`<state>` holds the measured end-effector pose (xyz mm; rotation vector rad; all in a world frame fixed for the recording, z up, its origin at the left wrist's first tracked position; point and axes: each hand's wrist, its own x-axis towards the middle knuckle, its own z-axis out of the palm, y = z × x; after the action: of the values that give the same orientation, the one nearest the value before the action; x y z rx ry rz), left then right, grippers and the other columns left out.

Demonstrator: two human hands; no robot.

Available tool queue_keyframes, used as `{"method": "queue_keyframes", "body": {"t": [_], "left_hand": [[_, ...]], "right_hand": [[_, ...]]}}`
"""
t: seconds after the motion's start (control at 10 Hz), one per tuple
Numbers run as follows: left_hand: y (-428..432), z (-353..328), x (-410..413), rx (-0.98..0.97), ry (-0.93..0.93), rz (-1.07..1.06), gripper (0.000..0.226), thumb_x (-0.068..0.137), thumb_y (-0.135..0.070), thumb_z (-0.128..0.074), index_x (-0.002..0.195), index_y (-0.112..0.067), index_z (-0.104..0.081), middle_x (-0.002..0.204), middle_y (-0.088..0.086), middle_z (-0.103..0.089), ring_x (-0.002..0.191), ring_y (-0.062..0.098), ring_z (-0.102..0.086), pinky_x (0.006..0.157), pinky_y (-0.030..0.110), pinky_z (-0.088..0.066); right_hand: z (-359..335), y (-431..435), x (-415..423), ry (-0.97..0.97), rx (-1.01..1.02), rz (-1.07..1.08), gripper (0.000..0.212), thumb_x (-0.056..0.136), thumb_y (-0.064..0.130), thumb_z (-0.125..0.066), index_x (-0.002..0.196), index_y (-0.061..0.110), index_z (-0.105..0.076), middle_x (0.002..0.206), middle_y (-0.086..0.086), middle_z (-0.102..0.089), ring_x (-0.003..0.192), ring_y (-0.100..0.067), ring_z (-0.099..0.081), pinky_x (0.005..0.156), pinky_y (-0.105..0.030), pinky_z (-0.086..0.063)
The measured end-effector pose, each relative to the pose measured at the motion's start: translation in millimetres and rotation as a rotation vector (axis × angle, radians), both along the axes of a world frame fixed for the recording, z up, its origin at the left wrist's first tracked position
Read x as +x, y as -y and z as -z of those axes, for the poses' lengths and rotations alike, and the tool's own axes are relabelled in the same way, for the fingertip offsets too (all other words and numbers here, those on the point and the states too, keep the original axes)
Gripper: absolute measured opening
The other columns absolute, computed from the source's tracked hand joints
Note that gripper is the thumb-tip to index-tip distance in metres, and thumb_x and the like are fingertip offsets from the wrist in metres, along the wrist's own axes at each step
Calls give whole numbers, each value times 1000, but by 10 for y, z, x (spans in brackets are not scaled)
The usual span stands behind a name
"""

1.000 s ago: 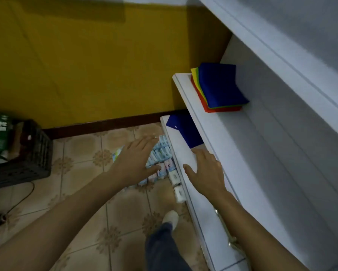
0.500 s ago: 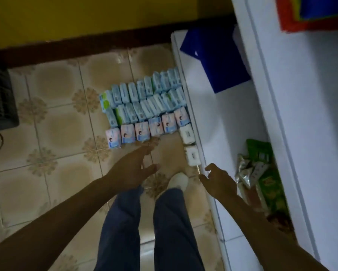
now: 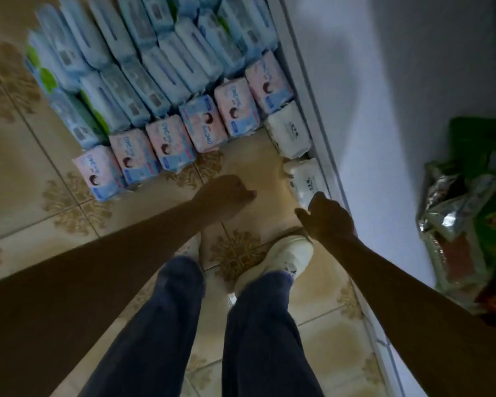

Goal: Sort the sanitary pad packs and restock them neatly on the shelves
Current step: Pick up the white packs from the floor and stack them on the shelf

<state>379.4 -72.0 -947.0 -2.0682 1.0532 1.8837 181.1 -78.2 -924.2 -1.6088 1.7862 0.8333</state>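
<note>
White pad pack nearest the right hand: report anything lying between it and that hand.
Nothing visible lies between them. The right hand is at the near end of the white pad pack, which lies on the floor tiles against the shelf unit's front edge. Whether the fingers touch it cannot be told.

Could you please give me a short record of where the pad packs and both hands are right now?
pink packs: front row on the tiled floor
blue packs: rows behind the pink ones
white packs: two, beside the shelf edge
left hand: over bare tile, fingers curled, holding nothing
right hand: at the nearer white pack, grip unclear
shelf: holds snack bags
</note>
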Motion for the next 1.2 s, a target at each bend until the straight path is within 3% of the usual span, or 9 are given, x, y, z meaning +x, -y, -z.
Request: {"method": "queue_keyframes", "body": {"t": [0.1, 0.2, 0.3, 0.5, 0.7, 0.9, 1.0, 1.1, 1.2], "left_hand": [[384, 344, -249, -49, -41, -111, 48, 98, -42, -48, 119, -1, -59, 118, 17, -62, 108, 33, -59, 94, 46, -50], [667, 686, -603, -30, -83, -299, 59, 92, -59, -48, 123, -9, -56, 119, 8, -61, 99, 21, -59, 78, 32, -51], [859, 851, -786, -119, -110, -402, 53, 95, -49, -50, 129, -8, -52, 124, 8, -59, 109, 24, -58, 83, 32, -48], [825, 464, -657, -171, 8, -258, 31, 101, -20, -42, 124, -1, -51, 125, 17, -55, 114, 33, -55, 96, 41, -48], [556, -799, -3, -274, 56, -255, 24, 100, -20, -45, 76, -15, -44, 81, 12, -54, 80, 32, -58, 70, 42, -51], [588, -2442, 663, -543, 14, -427, 27, 98, -20, -52, 73, -18, -44, 70, 10, -55, 72, 33, -62, 71, 55, -54], [618, -3422, 834, -771, -65, -338, 25, 98, -30, -48, 96, -7, -56, 81, -3, -56, 85, 27, -63, 76, 47, -56], [632, -4375, 978, -999, -88, -255, 30, 96, -33, -44, 103, -7, -57, 86, -6, -57, 86, 8, -59, 76, 28, -52], [603, -5230, 1099, -1192, -47, -209, 16, 98, -19, -48, 103, -9, -59, 87, -19, -48, 78, -7, -49, 67, 2, -35]], "right_hand": [[473, 84, -69, -8, -38, -50, 60, 92, 58, -49, 124, 8, -48, 112, -8, -65, 102, -26, -64, 77, -32, -49], [798, 117, -139, -12, -40, -88, 48, 94, 52, -51, 119, 11, -53, 110, -3, -64, 104, -23, -63, 81, -32, -48], [904, 139, -154, -18, -86, -108, 25, 100, 35, -45, 108, 15, -58, 103, -2, -65, 98, -22, -65, 75, -29, -46], [466, 189, -53, 54, 87, -11, 11, 92, 27, -48, 90, 20, -56, 97, -1, -66, 80, -18, -57, 69, -27, -41], [-795, 260, 173, 122, 118, 9, 17, 94, 30, -49, 97, 17, -60, 101, -2, -67, 82, -20, -60, 71, -29, -50], [-2441, 606, 581, 321, -323, 176, 23, 95, 29, -52, 76, 17, -46, 84, -4, -66, 71, -21, -62, 55, -24, -45], [-3405, 787, 817, 488, -699, 118, 28, 90, 24, -58, 67, 15, -44, 55, -6, -56, 47, -24, -53, 51, -31, -46], [-4402, 854, 1064, 574, -945, 12, 30, 86, 17, -58, 64, 18, -36, 46, 10, -33, 41, -8, -32, 91, -47, -48], [-5295, 811, 1314, 624, -1133, -69, 33, 85, 11, -58, 64, 18, -34, 49, 12, -29, 43, -12, -24, 110, -45, -32]]}}
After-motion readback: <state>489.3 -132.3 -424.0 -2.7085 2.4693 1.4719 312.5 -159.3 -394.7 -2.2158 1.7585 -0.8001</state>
